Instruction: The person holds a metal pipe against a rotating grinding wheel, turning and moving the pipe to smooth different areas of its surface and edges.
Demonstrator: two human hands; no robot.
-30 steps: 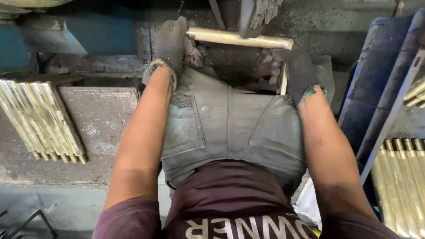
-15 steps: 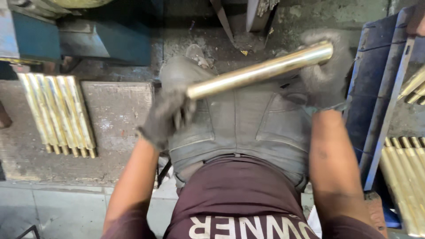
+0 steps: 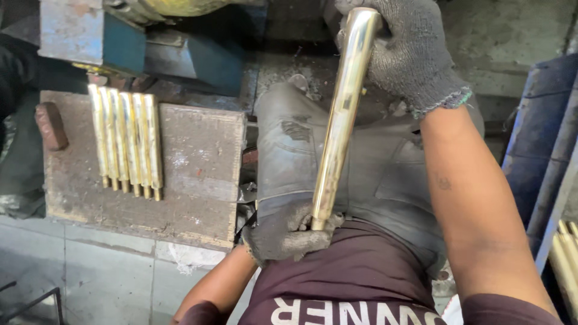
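A long shiny brass rod [image 3: 340, 120] runs nearly upright down the middle of the view, over my grey apron. My left hand [image 3: 288, 233], in a dirty grey knit glove, grips its lower end close to my stomach. My right hand [image 3: 408, 51], also gloved, holds its upper end near the top edge of the view. Both hands are closed on the rod.
Several finished brass rods [image 3: 125, 141] lie side by side on a worn wooden block [image 3: 198, 168] at my left. A blue machine body [image 3: 120, 42] stands behind it. More brass rods [image 3: 566, 259] and blue metal framing [image 3: 542, 138] are at the right edge.
The rod has swung from lying across in front of me to standing nearly upright. My left hand has dropped toward my stomach and my right hand has risen.
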